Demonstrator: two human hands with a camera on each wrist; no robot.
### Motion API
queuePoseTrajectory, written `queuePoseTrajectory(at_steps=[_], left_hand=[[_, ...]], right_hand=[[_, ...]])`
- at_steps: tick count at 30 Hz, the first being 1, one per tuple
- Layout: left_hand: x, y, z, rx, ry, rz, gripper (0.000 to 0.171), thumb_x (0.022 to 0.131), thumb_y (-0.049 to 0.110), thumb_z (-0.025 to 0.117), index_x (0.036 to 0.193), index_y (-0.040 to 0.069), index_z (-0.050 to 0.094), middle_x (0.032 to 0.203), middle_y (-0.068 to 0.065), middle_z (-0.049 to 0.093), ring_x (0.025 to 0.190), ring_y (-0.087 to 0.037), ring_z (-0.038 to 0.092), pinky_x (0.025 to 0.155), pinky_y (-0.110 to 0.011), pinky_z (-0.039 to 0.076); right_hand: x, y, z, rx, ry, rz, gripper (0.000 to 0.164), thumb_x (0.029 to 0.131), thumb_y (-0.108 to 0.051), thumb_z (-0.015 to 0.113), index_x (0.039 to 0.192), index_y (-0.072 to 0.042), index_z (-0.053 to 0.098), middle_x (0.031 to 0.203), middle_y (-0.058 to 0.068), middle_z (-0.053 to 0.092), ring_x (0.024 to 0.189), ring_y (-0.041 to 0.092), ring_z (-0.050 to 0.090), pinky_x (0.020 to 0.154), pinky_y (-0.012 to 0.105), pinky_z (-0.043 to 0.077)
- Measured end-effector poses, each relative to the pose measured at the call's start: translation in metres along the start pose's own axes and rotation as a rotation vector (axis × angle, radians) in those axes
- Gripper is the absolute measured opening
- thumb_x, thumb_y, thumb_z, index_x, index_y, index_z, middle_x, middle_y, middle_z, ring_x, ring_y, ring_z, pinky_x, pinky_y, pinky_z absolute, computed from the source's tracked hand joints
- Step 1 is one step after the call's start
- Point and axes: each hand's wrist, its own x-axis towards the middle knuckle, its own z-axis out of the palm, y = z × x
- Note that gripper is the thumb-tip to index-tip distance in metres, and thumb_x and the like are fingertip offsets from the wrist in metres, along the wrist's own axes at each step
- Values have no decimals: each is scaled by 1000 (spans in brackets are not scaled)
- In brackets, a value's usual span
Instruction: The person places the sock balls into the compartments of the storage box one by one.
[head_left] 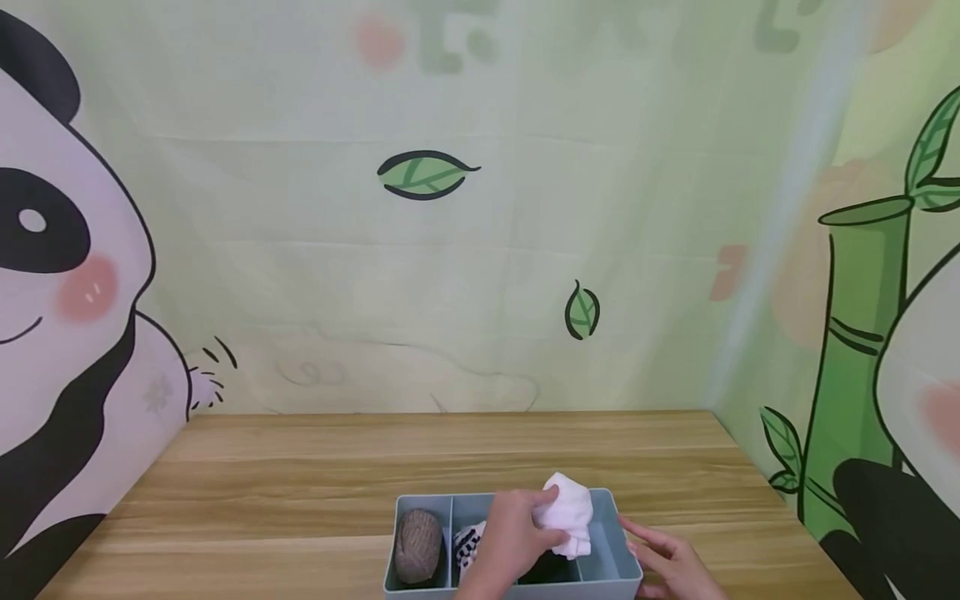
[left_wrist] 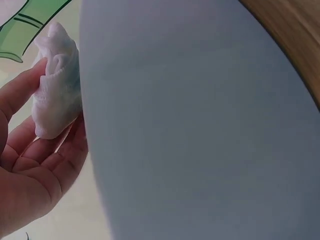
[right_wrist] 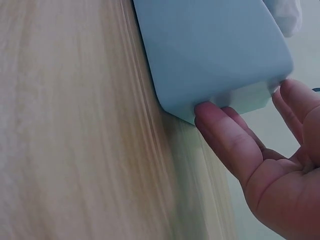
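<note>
A folded white cloth (head_left: 567, 515) is pinched between the thumb and fingers of my left hand (head_left: 513, 532), above the right part of a blue-grey divided box (head_left: 585, 591). In the left wrist view the cloth (left_wrist: 55, 95) looks rolled into a soft bundle. My right hand (head_left: 675, 565) is at the box's right end. Its fingers, nearly straight, touch the end wall (right_wrist: 240, 97) in the right wrist view. A brown ribbed bundle (head_left: 418, 546) fills the left compartment. Beside it a black-and-white patterned cloth (head_left: 467, 546) is partly hidden by my left hand, and something black (head_left: 547, 569) lies below the white cloth.
The box stands on a wood-grain table (head_left: 300, 467) near its front edge. Behind the table hangs a printed backdrop (head_left: 480, 275) with pandas, leaves and bamboo. The box wall (left_wrist: 200, 125) covers most of the left wrist view.
</note>
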Motion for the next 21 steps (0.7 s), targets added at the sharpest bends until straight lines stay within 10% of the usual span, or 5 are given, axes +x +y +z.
queuePoseTrajectory(at_steps=[7, 15, 21], left_hand=[[4, 2, 11, 38, 15, 36, 45, 59, 15, 82, 101, 5, 69, 93, -10, 67, 80, -15, 60, 66, -24, 46], [10, 8, 26, 73, -64, -16, 43, 62, 17, 81, 102, 6, 69, 96, -7, 66, 87, -16, 60, 70, -26, 46], [12, 11, 30, 166, -64, 3, 43, 61, 20, 81, 101, 9, 70, 93, -4, 67, 82, -17, 59, 69, -27, 45]], right_hand=[[0, -2, 0, -16, 15, 35, 46, 88, -20, 58, 129, -5, 42, 134, 27, 33, 96, 24, 54, 73, 49, 45], [1, 1, -5, 24, -59, 6, 26, 88, -20, 57, 106, -38, 63, 130, 15, 45, 95, 20, 54, 75, 48, 45], [1, -1, -5, 7, -44, 22, 27, 88, -22, 58, 109, -38, 61, 133, 20, 39, 95, 20, 55, 75, 48, 46]])
